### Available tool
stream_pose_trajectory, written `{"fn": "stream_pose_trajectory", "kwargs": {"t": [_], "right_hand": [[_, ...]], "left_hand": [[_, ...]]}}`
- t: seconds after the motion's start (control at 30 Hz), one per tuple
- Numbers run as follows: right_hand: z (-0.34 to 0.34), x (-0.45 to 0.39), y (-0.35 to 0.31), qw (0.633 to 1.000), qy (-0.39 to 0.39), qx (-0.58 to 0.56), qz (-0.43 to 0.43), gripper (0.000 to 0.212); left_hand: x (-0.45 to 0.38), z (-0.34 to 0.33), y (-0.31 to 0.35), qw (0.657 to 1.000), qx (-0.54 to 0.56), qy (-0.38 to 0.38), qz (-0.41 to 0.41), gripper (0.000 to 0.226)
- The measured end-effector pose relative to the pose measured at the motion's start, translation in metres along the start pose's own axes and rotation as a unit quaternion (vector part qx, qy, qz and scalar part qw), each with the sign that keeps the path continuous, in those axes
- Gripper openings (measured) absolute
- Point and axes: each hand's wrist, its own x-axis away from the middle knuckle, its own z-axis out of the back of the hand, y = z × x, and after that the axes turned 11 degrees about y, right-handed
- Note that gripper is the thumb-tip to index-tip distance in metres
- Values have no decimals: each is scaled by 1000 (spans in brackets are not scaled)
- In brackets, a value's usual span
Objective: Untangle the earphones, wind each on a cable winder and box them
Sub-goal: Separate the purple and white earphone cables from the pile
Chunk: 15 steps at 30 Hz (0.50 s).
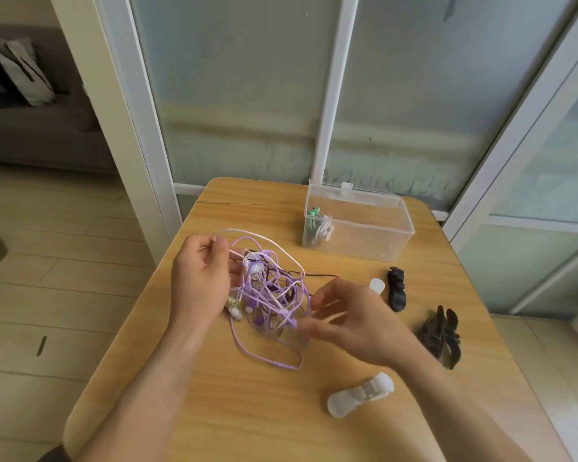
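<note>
A tangle of purple, pink-white and dark earphone cables (267, 288) hangs above the middle of the wooden table (247, 421). My left hand (201, 281) holds the bundle up and pinches a pale pink cable at its top. My right hand (344, 318), blurred, reaches into the tangle's right side with fingers spread. A purple loop (271, 358) trails onto the table. The clear plastic box (357, 225) stands open at the back with a green earphone on a white winder (317, 225) inside. A white winder (359, 395) lies near my right forearm.
Two black winders (397, 288) (441, 335) and another small white winder (377, 285) lie at the table's right. Frosted glass panels with white frames stand right behind the table. Tiled floor and a grey sofa (30, 121) are to the left.
</note>
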Motion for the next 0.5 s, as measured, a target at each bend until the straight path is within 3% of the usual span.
{"fn": "stream_pose_trajectory", "kwargs": {"t": [0.13,0.23,0.37,0.5], "right_hand": [[-22,3,3,994,8,95,48,42],[-33,4,7,990,49,113,76,48],[-44,14,2,976,153,100,117,65],[-48,23,-12,963,206,99,142,72]], "left_hand": [[5,-2,11,987,109,-26,114,16],[5,3,15,979,132,-79,133,31],[6,7,13,989,-25,-143,-5,43],[15,6,6,945,-231,-120,-196,44]]}}
